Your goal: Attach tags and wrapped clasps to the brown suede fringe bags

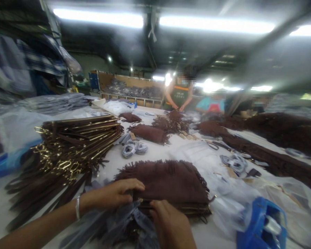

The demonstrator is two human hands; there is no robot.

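A stack of brown suede-like pouches with fringed sides (168, 181) lies on the table in front of me, its zipped edges towards me. My left hand (116, 193) reaches over the near left corner, thumb and fingers apart. At the near zipped edge, my right hand (171, 221) rests with fingers extended, its thumb hidden. Beneath and between both hands is crumpled clear-grey plastic wrapping (129, 221) around dark straps. To the left lies a big pile of brown zipped pouches (85, 135) with gold clasps and dangling straps.
A blue plastic container (259, 224) stands at the near right beside loose plastic sheeting (223, 193). Coiled grey straps (133, 148) and more fringed pouches (150, 133) lie farther back. A co-worker in a dark apron (180, 97) stands across the table. Brown material (282, 135) is heaped on the right.
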